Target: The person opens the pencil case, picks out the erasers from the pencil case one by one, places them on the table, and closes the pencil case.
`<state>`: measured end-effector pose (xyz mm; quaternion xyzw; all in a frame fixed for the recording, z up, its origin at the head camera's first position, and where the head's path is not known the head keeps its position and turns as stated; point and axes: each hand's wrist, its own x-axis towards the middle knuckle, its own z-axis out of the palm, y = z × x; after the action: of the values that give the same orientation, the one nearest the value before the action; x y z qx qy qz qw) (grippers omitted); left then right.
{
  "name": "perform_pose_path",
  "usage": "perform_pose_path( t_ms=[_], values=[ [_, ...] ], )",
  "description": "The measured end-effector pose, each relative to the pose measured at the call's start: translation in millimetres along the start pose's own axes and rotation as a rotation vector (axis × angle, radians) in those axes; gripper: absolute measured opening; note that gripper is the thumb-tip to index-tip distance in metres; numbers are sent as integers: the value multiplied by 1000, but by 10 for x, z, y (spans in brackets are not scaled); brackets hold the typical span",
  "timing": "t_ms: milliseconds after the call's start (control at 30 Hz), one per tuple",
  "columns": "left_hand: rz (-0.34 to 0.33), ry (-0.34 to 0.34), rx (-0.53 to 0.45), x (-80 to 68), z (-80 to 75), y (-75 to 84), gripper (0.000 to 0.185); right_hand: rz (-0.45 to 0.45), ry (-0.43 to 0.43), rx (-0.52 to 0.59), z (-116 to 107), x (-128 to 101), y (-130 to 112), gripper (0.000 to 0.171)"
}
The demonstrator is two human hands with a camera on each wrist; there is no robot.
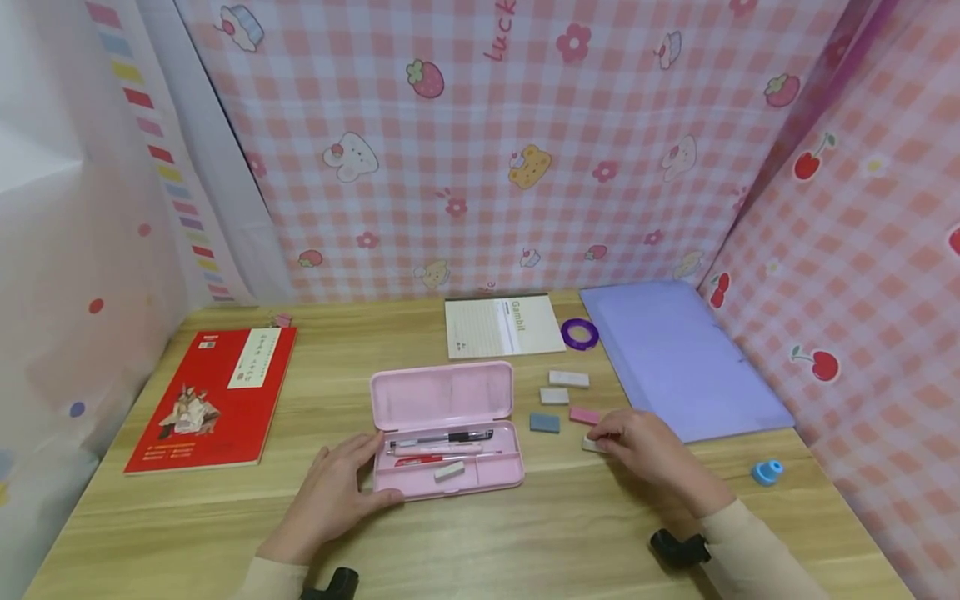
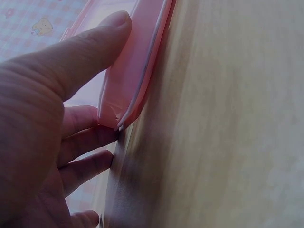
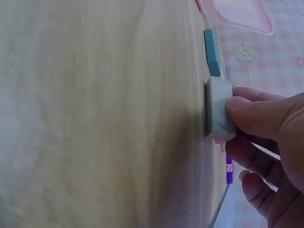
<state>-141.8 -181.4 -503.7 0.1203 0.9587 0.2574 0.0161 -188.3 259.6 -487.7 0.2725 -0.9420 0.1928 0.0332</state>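
Note:
A pink pencil case (image 1: 448, 454) lies with its lid raised, holding several pens (image 1: 442, 436) and a white eraser (image 1: 450, 472). My left hand (image 1: 341, 487) grips its left end, thumb along the front wall and fingers at the far side, as the left wrist view shows. Right of the case, my right hand (image 1: 637, 446) pinches another white eraser (image 3: 219, 109) between thumb and fingers, close to or on the table. Around it are a pink eraser (image 1: 583, 415), a blue-grey eraser (image 1: 544, 422) and two pale erasers, a nearer one (image 1: 554, 397) and a farther one (image 1: 569, 379).
A red book (image 1: 213, 400) lies at the left. Toward the back are a notepad (image 1: 502, 327), a purple tape roll (image 1: 580, 334) and a lavender folder (image 1: 682, 358). A small blue object (image 1: 767, 472) stands at the right. Patterned cloth walls (image 1: 487, 208) border the table.

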Motion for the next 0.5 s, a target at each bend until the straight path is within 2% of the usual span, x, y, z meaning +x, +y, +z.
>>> perform_pose_path(
  t_ms=[267,500],
  values=[
    [-7,1,-6,1,-1,7,96,13,-36,-36,18,16,-12,15],
    [-5,2,-7,-1,-4,7,95,-12,-45,-57,46,1,-18,20]
  ],
)
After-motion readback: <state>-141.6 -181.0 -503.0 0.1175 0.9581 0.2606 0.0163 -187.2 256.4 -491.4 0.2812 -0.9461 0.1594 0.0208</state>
